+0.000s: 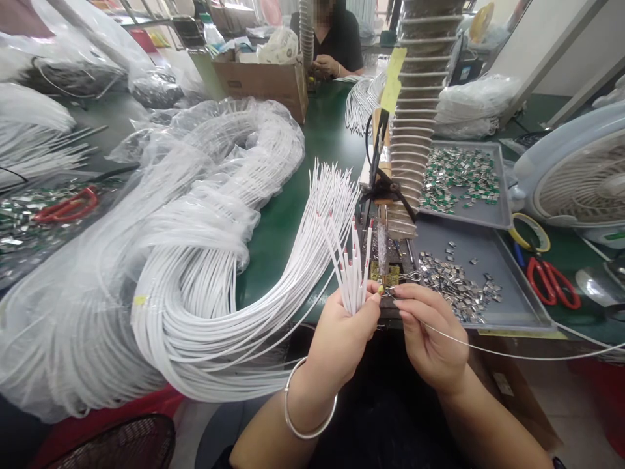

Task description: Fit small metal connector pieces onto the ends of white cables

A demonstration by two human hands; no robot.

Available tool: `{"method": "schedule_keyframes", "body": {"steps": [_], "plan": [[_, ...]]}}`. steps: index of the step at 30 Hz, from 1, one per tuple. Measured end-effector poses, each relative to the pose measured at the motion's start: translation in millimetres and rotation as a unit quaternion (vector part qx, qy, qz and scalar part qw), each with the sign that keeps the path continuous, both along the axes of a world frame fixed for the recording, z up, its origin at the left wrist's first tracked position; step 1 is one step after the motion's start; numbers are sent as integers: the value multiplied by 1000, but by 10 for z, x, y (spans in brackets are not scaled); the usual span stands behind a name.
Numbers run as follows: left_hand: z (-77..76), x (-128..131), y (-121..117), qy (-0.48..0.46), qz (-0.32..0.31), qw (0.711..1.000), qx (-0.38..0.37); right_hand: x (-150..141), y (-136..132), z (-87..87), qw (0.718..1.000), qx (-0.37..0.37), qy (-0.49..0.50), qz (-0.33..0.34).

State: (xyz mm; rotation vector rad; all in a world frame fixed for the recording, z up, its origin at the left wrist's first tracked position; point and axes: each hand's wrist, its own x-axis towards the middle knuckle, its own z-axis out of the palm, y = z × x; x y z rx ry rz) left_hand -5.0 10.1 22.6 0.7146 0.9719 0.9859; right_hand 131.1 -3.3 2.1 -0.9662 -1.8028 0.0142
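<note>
My left hand [349, 335] is closed around a bunch of white cables [352, 280] whose stripped ends show red tips. Its thumb and forefinger pinch together beneath the upright soldering iron [383, 251], at a spot too small to make out. Close beside it, my right hand [432, 332] pinches a thin pale wire [512, 357], which trails off to the right edge. Both sets of fingertips nearly meet at the soldering spot. A large bundle of white cables [195, 332], partly wrapped in clear plastic, curves up along the left of my hands.
A grey tray [530, 306] holds loose metal connectors; another tray [502, 195] behind it holds small green boards. Red-handled pliers [551, 280], a tape roll [530, 231] and a fan [581, 176] stand right. A ribbed hose [420, 98] hangs near. Across the table sits a person [336, 42].
</note>
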Motion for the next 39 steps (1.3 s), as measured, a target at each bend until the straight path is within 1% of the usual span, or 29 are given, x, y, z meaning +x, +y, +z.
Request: {"method": "schedule_keyframes", "body": {"steps": [5,19,27,35,39], "plan": [[6,-3,-9,8,-1,1000,0,3,3,-19,1000,-3,2,10],[-55,0,-14,4,3,1000,-11,25,-25,-90,1000,-19,10,23],[-30,-5,1,-4,-24,999,-31,35,-7,-160,996,-36,79,31],[4,12,38,-6,-18,999,-27,32,29,-103,999,-20,44,13],[12,18,39,-8,-11,1000,-28,15,44,-78,999,-12,45,13]]}}
